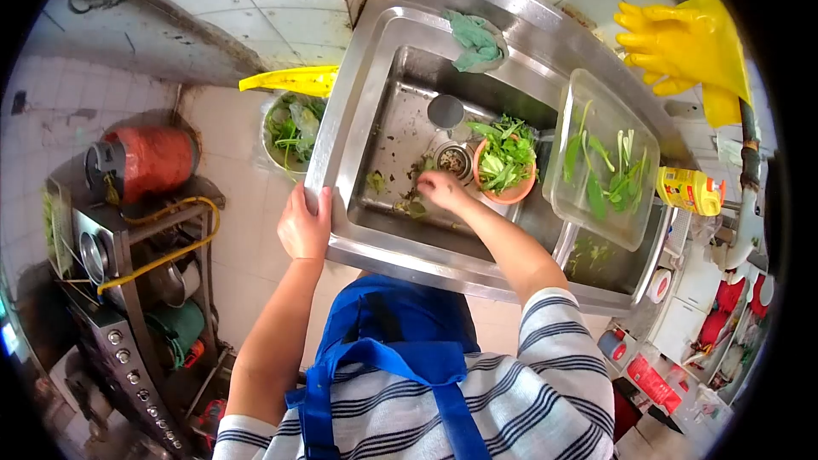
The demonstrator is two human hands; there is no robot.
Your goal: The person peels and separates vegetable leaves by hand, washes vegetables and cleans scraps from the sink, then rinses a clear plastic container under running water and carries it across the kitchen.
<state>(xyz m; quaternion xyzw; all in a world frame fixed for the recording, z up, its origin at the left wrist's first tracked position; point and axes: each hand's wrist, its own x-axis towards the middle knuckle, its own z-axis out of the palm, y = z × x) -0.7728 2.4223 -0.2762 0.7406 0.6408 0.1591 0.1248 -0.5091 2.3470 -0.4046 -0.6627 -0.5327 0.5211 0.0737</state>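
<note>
My left hand (305,223) grips the left edge of the steel sink (409,257), thumb on top and the other fingers partly hidden on the outer side. Inside the basin, my right hand (441,191) reaches down with its fingers drawn together over vegetable scraps (412,208) on the basin floor. What lies between those fingertips is too small to make out. Just beyond that hand is the drain (452,160), with bits of debris in it. A brown bowl (509,195) heaped with leafy greens (506,153) stands to its right.
A clear plastic tub (635,237) with green stalks sits over the sink's right side. A green cloth (477,41) drapes the back rim. Yellow gloves (686,47) hang at upper right, near a yellow bottle (688,191). A bin of green scraps (292,129) stands left; the stove (128,358) is lower left.
</note>
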